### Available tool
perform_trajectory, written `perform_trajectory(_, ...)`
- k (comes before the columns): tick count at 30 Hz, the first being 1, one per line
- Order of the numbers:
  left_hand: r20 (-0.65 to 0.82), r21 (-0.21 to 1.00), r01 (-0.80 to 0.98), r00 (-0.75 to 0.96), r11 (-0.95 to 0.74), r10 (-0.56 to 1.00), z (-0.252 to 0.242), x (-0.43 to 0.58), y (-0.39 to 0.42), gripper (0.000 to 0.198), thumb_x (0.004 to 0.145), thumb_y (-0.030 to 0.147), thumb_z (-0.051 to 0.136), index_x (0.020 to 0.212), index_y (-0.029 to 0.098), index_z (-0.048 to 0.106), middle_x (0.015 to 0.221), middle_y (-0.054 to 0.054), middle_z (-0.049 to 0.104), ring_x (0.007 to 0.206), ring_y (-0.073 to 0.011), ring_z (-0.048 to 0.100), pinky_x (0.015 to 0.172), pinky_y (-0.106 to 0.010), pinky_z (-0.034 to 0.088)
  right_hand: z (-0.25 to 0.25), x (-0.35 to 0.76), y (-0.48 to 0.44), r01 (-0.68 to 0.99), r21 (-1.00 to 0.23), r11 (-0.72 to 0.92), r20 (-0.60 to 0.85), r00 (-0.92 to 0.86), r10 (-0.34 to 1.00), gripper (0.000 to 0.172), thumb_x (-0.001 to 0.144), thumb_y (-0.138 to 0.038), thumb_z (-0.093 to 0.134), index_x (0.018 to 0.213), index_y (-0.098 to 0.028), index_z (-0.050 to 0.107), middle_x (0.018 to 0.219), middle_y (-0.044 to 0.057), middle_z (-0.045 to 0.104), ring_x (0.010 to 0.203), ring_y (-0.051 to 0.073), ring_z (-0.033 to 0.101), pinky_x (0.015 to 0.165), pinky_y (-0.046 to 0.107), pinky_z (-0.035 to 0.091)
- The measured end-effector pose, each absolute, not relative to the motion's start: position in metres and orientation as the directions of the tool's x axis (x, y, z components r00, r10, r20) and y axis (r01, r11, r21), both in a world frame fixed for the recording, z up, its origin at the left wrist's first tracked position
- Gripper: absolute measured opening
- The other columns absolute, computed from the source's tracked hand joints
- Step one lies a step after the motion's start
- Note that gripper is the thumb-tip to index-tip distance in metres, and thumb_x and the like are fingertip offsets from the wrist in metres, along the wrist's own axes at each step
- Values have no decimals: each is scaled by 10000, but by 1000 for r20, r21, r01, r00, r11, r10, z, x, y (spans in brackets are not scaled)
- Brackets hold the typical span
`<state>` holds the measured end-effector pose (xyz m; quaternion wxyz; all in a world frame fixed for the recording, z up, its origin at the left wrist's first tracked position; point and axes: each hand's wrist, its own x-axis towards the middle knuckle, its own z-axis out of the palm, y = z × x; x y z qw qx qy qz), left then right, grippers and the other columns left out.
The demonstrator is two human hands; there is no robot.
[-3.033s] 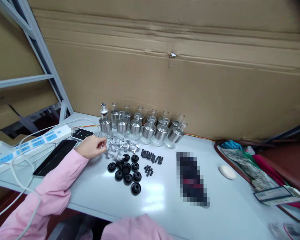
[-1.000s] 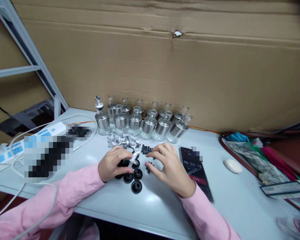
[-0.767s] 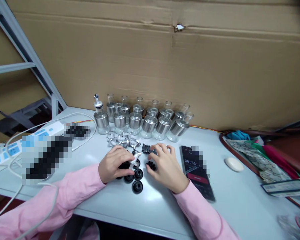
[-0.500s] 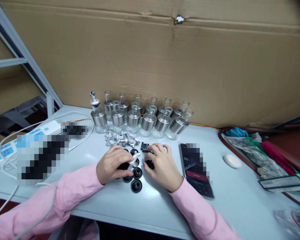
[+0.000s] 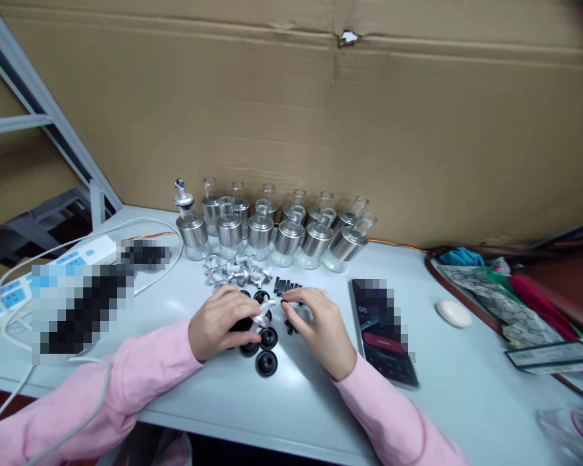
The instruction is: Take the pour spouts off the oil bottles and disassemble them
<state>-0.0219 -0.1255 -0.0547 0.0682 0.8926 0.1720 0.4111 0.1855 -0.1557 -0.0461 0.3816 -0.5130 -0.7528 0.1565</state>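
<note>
My left hand is closed on a silver pourer spout, its thin tip pointing right. Facing it, my right hand pinches a small black part between thumb and forefinger, close to the spout's tip but apart from it. Several black round stoppers lie beneath and beside my left hand, which partly hides them. Small black pieces stand in a row just behind my right fingers, with more loose black bits under that hand. Behind my left hand, several silver spouts lie in a pile.
Two rows of steel-banded glass bottles stand at the back; the leftmost front bottle carries a spout. A phone and a white oval object lie on the right. At left are a power strip and a white cable.
My right hand has lifted slightly off the black pieces, with a small one now pinched at its fingertips near the spout. My left hand stays almost still.
</note>
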Motion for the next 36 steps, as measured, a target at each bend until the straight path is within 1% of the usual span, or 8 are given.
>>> perform_trajectory(3, 707, 264, 262, 602, -928, 371, -56, -22, -125, 267, 866, 374, 479, 1039, 172, 460, 855, -71, 666, 788, -158, 622, 768, -322, 427, -44, 183, -160, 437, -826, 356, 361, -74, 930, 45, 800, -242, 561, 785, -204, 580, 827, 31, 679, 799, 175, 619, 734, 311, 458)
perform_trajectory(5, 708, 260, 269, 600, -927, 373, -56, -22, -126, 274, 865, 384, 475, 1035, 169, 462, 849, -69, 670, 773, -154, 623, 772, -320, 425, -43, 181, -163, 335, -885, 323, 323, -57, 945, 68, 796, -267, 571, 789, -203, 592, 816, 31, 669, 789, 168, 616, 725, 296, 464)
perform_trajectory(11, 696, 250, 255, 623, -934, 357, -56, -21, -127, 275, 874, 384, 458, 1029, 157, 462, 867, -74, 675, 778, -140, 624, 795, -312, 411, -42, 176, -165, 198, -941, 274, 272, -36, 962, 140, 817, -267, 537, 854, -217, 663, 742, 13, 608, 690, 130, 571, 630, 248, 447)
perform_trajectory(15, 694, 223, 267, 632, -938, 345, -54, -20, -127, 271, 880, 390, 442, 1019, 159, 466, 845, -67, 673, 764, -133, 622, 800, -312, 403, -44, 175, -164, 103, -973, 208, 204, -53, 978, 127, 782, -255, 581, 866, -223, 670, 784, 15, 610, 716, 133, 574, 652, 251, 455)
perform_trajectory(18, 693, 214, 266, 636, -940, 338, -54, -21, -128, 260, 884, 385, 437, 1022, 166, 464, 841, -63, 669, 773, -133, 620, 806, -315, 400, -46, 175, -164, 91, -977, 194, 190, -55, 980, 138, 763, -246, 608, 885, -230, 671, 803, 15, 611, 736, 134, 572, 653, 248, 456)
perform_trajectory(25, 697, 211, 265, 634, -941, 335, -55, -20, -128, 263, 887, 382, 435, 1034, 165, 462, 846, -58, 666, 774, -128, 617, 826, -319, 386, -45, 176, -165, 218, -924, 315, 307, -68, 949, 165, 784, -216, 586, 905, -246, 693, 863, 34, 602, 782, 141, 566, 680, 259, 457)
perform_trajectory(29, 696, 211, 262, 636, -942, 333, -57, -20, -127, 281, 893, 397, 411, 1039, 163, 466, 855, -62, 663, 778, -131, 610, 816, -316, 393, -47, 176, -167, 207, -920, 334, 326, -74, 943, 173, 782, -194, 585, 923, -230, 678, 874, 41, 612, 768, 140, 576, 679, 263, 465)
perform_trajectory(36, 692, 211, 271, 638, -939, 339, -59, -20, -129, 287, 897, 401, 391, 1055, 172, 464, 855, -58, 662, 778, -134, 606, 820, -319, 390, -48, 176, -165, 123, -908, 400, 401, -12, 916, 67, 726, -138, 643, 728, -201, 618, 779, 25, 613, 773, 154, 584, 716, 297, 461)
